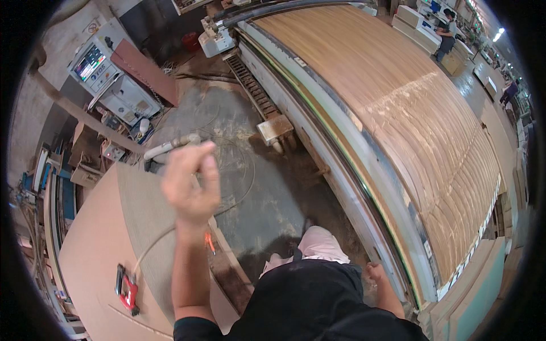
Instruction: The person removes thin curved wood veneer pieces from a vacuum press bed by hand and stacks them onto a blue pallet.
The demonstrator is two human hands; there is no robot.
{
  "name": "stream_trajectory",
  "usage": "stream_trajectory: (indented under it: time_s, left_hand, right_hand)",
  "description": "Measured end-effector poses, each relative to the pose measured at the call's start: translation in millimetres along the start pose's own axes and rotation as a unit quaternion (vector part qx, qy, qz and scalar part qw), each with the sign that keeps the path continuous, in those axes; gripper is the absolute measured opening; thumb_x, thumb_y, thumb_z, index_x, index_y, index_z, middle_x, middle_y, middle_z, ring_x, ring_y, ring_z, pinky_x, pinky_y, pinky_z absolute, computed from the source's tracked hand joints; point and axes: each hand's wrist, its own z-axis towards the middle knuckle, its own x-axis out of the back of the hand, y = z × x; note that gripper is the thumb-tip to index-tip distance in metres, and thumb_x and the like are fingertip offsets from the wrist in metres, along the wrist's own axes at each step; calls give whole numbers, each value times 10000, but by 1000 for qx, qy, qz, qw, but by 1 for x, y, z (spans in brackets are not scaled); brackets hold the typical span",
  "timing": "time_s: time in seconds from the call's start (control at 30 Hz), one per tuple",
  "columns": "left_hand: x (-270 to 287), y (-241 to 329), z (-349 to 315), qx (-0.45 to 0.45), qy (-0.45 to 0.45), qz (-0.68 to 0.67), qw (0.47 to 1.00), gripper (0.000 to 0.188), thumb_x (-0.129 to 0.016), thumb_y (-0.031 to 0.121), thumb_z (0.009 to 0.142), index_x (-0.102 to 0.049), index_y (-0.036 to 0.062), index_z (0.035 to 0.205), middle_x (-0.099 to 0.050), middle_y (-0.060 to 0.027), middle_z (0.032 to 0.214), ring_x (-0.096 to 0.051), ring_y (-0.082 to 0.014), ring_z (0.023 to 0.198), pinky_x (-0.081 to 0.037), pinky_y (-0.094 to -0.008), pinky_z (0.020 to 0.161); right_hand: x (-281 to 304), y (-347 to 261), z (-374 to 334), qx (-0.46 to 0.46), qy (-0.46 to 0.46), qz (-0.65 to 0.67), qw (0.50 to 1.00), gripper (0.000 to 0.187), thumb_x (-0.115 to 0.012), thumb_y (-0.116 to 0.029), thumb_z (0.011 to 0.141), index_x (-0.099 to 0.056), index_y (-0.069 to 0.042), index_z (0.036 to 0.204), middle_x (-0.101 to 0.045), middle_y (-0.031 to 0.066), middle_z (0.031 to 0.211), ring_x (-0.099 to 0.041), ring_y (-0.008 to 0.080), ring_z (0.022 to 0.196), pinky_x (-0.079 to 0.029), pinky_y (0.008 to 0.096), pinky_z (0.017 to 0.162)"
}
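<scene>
Presently, left hand (193,182): raised at the front, over the edge of the brown board (85,250); its fingers are bent but blurred, so I cannot tell whether they pinch something.
Right hand (375,271): low, near the side of the long machine (378,165); fingers look folded, their inside is hidden, I cannot tell more; perhaps it only hangs for balance.
Red tool: one red hand tool (127,292) lies on the board, with one hose (151,250) beside it, probably to be within reach.
Orange handle: one (209,243), close to the left forearm.
Wood-grained surface: one (375,57), flat on the machine, presumably for support.
Farther away: one control cabinet (122,85), two persons (447,35).
</scene>
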Motion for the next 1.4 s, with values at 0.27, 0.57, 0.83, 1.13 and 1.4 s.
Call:
stream_trajectory:
  time_s: [0.27,0.57,0.83,1.13,1.4]
  left_hand:
    - [-116,-183,-275,383,-398,170,816,121,-710,77,986,-753,-14,1054,-744,-172,981,-705,-348,865,-563,-409,807]
    - [-140,-342,-249,369,-475,113,791,456,-532,396,1126,-687,28,1347,-711,-218,1299,-668,-348,1126,-548,-468,927]
    - [-252,-472,-158,290,-493,59,818,477,-575,427,1101,-706,26,1322,-716,-203,1276,-664,-339,1123,-543,-455,944]
    - [-340,-544,-109,206,-548,-8,811,502,-624,463,1073,-727,24,1294,-722,-187,1250,-658,-330,1120,-538,-440,963]
    - [-389,-506,-111,157,-583,-58,795,527,-667,494,1047,-746,22,1269,-727,-172,1227,-653,-322,1118,-533,-426,981]
  right_hand:
    - [-24,-208,194,100,-255,-291,917,472,-590,-414,989,-769,-28,1193,-775,195,1112,-704,332,986,-535,505,894]
    - [-80,-518,297,185,-243,-124,944,659,-632,-405,1053,-529,-4,1566,-553,208,1603,-526,344,1482,-406,419,1239]
    - [-115,-570,289,160,-124,-131,971,635,-639,-404,1025,-574,-28,1532,-618,213,1532,-578,388,1419,-466,463,1176]
    - [-172,-379,135,-81,191,62,976,511,-659,-327,961,-727,-3,1350,-733,206,1370,-686,350,1286,-523,433,1110]
    - [-95,-283,0,-221,401,536,710,231,-688,-273,994,-763,-108,1138,-759,70,982,-707,173,848,-569,395,712]
